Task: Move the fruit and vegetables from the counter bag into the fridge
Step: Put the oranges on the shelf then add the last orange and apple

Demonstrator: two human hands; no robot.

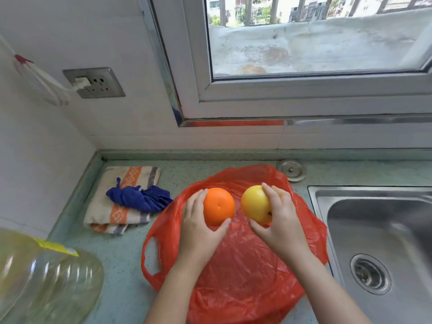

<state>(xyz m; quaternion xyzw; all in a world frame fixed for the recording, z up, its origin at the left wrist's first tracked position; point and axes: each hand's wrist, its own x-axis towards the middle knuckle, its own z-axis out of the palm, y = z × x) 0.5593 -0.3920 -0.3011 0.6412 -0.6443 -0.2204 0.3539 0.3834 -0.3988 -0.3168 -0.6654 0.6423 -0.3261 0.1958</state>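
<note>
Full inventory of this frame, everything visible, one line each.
plastic bag: 1, red, on counter
orange: 1, orange, left hand, over bag
apple: 1, yellow, right hand, over bag
towel: 1, beige-orange striped, left of bag
cloth: 1, blue, bunched on towel
bottle: 1, clear yellowish, lower left
sink: 1, steel, right
round cap: 1, steel, counter behind bag
socket: 1, grey, wall, plug inserted
window: 1, white frame, above counter
left hand: 1, grips orange
right hand: 1, grips apple

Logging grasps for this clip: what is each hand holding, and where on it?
Left hand grips the orange by its left side; right hand grips the yellow apple by its right side.
</note>
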